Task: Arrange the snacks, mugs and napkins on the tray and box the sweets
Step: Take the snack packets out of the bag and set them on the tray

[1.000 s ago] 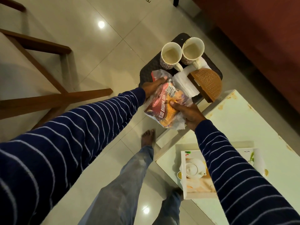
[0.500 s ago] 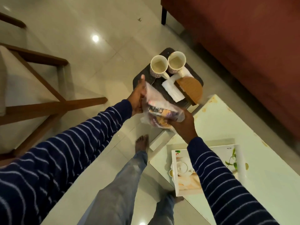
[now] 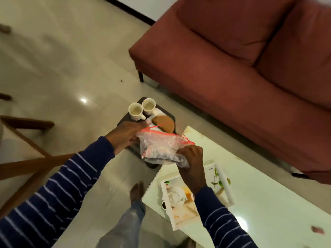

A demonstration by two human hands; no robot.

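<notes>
Both hands hold a clear zip bag of snacks (image 3: 159, 146) with a red seal, raised over the near end of a dark tray (image 3: 123, 120). My left hand (image 3: 125, 135) grips the bag's left edge near the seal. My right hand (image 3: 192, 161) clutches its bottom right corner. On the tray stand two white mugs (image 3: 135, 111) (image 3: 149, 105), side by side at the far end. Beside them lie white napkins (image 3: 158, 111) and a brown half-round napkin holder (image 3: 165, 123). A white sweets box (image 3: 222, 185) printed with a teapot rests on the pale table (image 3: 259, 203) under my right forearm.
A red sofa (image 3: 241, 68) fills the far right, close to the table's long edge. Wooden chair legs (image 3: 26, 163) cross at the left. My bare foot (image 3: 137, 191) stands on glossy floor tiles between tray and table. A small pink scrap (image 3: 318, 230) lies on the table's near right.
The bag has been turned so its red seal faces up and the printed snack packet no longer shows. The camera tilted up, bringing the sofa into view; hands stayed over the tray.
</notes>
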